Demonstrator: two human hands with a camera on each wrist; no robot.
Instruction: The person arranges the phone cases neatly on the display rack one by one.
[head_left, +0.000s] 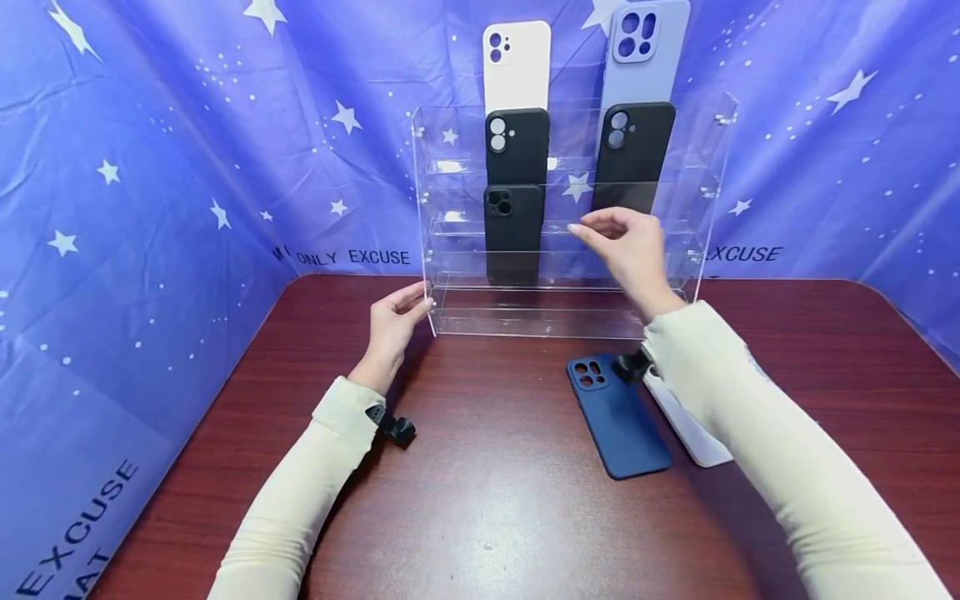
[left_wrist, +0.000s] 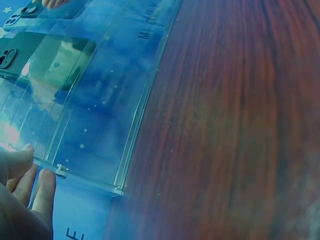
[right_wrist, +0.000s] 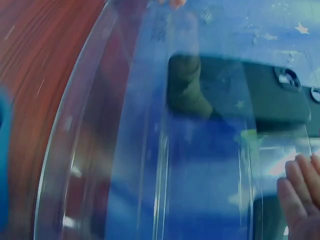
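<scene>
My left hand [head_left: 397, 321] grips the left side panel of a clear acrylic display stand [head_left: 495, 323], thumb in front and fingers behind. In the left wrist view the thumb and fingers of that hand [left_wrist: 27, 190] are at the panel's edge. My right hand [head_left: 630, 250] hovers before the stand's right half, fingers loosely bent and holding nothing. Just above and behind it stands a black phone case [head_left: 637, 146], with a lavender phone case [head_left: 660, 67] on the tier behind. The left column carries a white phone case [head_left: 528, 79], a black phone case [head_left: 528, 154] and a lower black phone case [head_left: 517, 225].
On the dark red wooden table [head_left: 480, 467], a navy blue phone case [head_left: 622, 425] lies at the front right. Beside it lies a pale phone case [head_left: 697, 442], partly covered by my right sleeve. A blue star-printed curtain [head_left: 225, 125] hangs behind the stand.
</scene>
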